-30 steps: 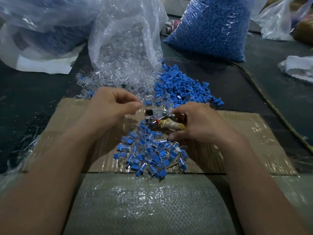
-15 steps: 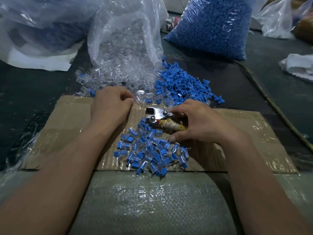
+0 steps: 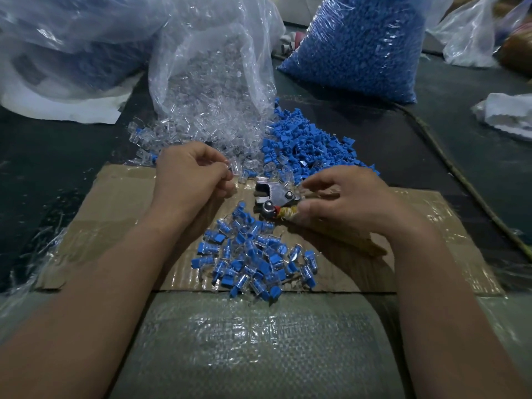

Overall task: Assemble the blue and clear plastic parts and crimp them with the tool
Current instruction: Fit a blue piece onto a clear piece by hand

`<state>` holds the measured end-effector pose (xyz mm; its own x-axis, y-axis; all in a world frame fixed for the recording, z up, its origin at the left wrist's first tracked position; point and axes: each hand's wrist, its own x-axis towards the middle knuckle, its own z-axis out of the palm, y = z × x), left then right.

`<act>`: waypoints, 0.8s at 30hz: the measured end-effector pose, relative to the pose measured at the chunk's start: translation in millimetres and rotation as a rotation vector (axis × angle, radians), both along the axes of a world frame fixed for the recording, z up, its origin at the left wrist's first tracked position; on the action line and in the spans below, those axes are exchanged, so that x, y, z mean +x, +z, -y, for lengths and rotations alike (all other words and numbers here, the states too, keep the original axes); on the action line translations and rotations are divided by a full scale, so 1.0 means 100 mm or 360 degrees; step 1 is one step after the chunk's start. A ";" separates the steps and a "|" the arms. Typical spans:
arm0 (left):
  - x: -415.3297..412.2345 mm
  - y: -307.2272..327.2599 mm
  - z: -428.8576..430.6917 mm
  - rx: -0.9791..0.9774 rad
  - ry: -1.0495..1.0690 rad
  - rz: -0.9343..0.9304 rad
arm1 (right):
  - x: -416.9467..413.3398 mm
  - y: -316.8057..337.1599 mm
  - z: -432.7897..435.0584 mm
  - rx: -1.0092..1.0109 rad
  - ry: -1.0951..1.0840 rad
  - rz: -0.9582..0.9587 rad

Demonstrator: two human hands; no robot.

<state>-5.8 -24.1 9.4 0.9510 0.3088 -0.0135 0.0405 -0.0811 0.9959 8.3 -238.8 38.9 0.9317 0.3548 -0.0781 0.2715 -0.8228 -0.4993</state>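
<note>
The crimping tool [image 3: 273, 197] lies across the cardboard [image 3: 115, 203] in your right hand [image 3: 348, 200], whose fingers are wrapped round its taped handle. Its long axis runs sideways, the metal head poking out past your thumb and aimed at your left hand [image 3: 193, 175], which sits just beside it. That short gap is what the next move likely turns on: whatever the left hand brings must cross toward the right thumb and into the head. Your left fingers [image 3: 216, 168] are curled, tips drawn together, at the near edge of the loose clear parts [image 3: 201, 133]. A clear piece glints at them, but whether it is pinched cannot be told. The loose blue parts [image 3: 311, 151] lie just beyond your right knuckles, nearer that hand than the left. A heap of finished pieces [image 3: 250, 260] sits between your wrists, on the near side of the tool. Well past both hands stand the bag of clear parts [image 3: 213, 67] and the bag of blue parts [image 3: 362, 44]. A second ago the left thumb and forefinger were pinched up close to the tool's head; that hand has since dropped back to the clear heap, while tool and right hand have barely shifted.
</note>
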 end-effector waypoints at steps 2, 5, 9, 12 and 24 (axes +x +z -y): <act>0.00 -0.01 0.00 0.0059 -0.0035 0.0029 | 0.02 0.00 0.03 0.0144 -0.0114 0.0129; -0.02 -0.03 0.00 0.0077 -0.0049 0.0047 | 0.07 0.00 0.07 0.0278 -0.0319 0.0321; -0.03 0.00 0.00 0.0133 -0.0086 -0.0010 | 0.15 -0.06 0.14 0.0327 -0.0566 0.0437; -0.07 0.04 0.00 -0.0107 -0.0145 -0.0032 | 0.21 -0.11 0.14 0.0333 -0.0613 0.0432; -0.11 0.08 0.01 -0.0190 -0.0216 -0.0012 | 0.34 -0.20 -0.15 -0.0355 -0.0328 0.0368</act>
<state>-16.5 -24.7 17.1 0.9836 0.1734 -0.0495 0.0446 0.0323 0.9985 42.8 -224.0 18.9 0.9838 0.1558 0.0886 0.1732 -0.9534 -0.2469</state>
